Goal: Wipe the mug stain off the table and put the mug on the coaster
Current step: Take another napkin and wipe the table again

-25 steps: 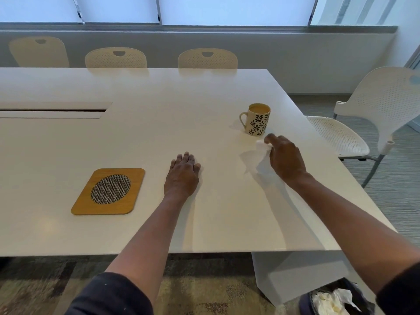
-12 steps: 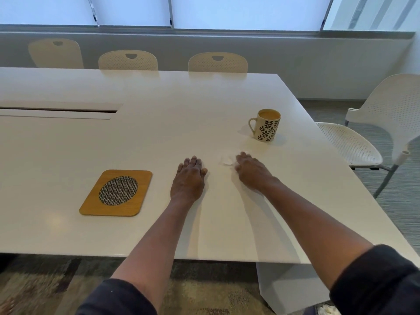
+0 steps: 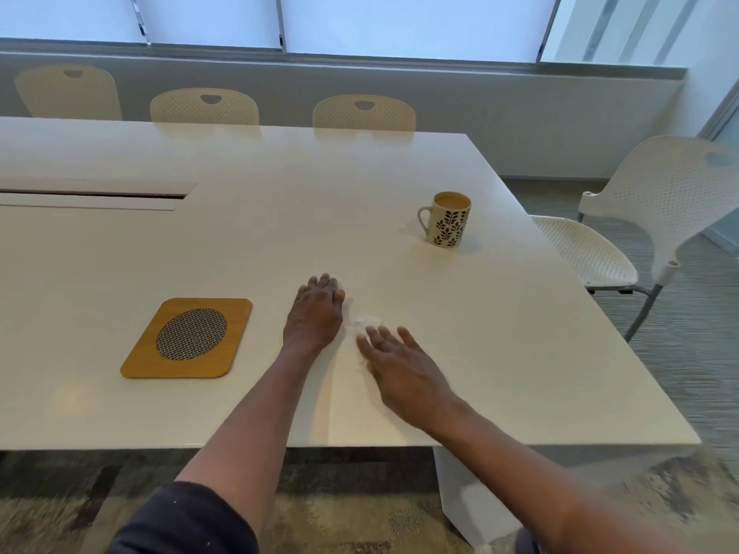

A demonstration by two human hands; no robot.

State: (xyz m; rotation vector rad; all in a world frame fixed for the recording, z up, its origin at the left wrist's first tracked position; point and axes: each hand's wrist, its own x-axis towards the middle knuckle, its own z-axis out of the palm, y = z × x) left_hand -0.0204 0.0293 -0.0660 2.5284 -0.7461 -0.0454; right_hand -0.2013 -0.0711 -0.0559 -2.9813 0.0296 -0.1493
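Head view, table: I see a long white table with a cable slot set into it at the far left.
Head view, left hand: My feed shows the left hand lying palm down on the table, fingers straight and together, holding nothing.
Head view, right hand: The right hand is low over the table just right of the left one, its fingers spread and straight. I cannot tell whether the palm touches the surface.
Head view, tissue: A small crumpled white tissue lies on the table at the right hand's fingertips, between the two hands. It looks touched rather than gripped, though motion blur makes that hard to confirm.
Head view, mug: The leaf-patterned mug stands upright on bare table near the right edge, well apart from both hands, handle to the left, tan liquid inside.
Head view, coaster: The wooden coaster with a round woven centre lies flat to the left of the left hand, with nothing on it.
Head view, stain: I cannot make out a stain on the table.
Head view, surroundings: Three pale chairs line the far side, and another chair stands at the right.
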